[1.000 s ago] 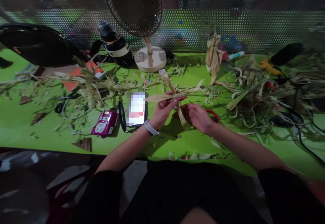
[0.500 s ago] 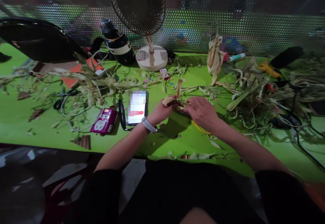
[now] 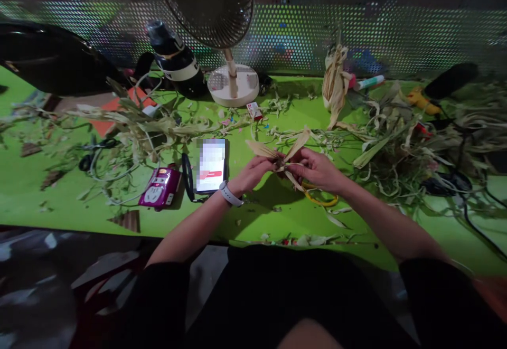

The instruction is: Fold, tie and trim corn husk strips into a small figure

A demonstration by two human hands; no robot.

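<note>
Between my two hands is a small bundle of dried corn husk (image 3: 298,144), with pale pointed strips spreading out to the upper left, upper right and lower right. My left hand (image 3: 254,173), a pale watch on its wrist, pinches the bundle's left side. From the right, my right hand (image 3: 319,169) grips it with thumb and fingers close to the middle. The fingers hide part of the dark centre. Just below my right hand lies a yellow ring-shaped handle (image 3: 322,201) on the green table (image 3: 253,219).
A lit phone (image 3: 212,167) and a purple power adapter (image 3: 159,188) lie left of my hands. Behind stand a fan (image 3: 233,87) and a dark bottle (image 3: 176,64). Husk scraps (image 3: 390,132) heap at right; a bundled husk figure (image 3: 335,85) stands at the back.
The husk strips have fanned out, one now pointing left and one upper right. My right hand has turned and shifted slightly, uncovering more of the yellow handle. The view moved a little.
</note>
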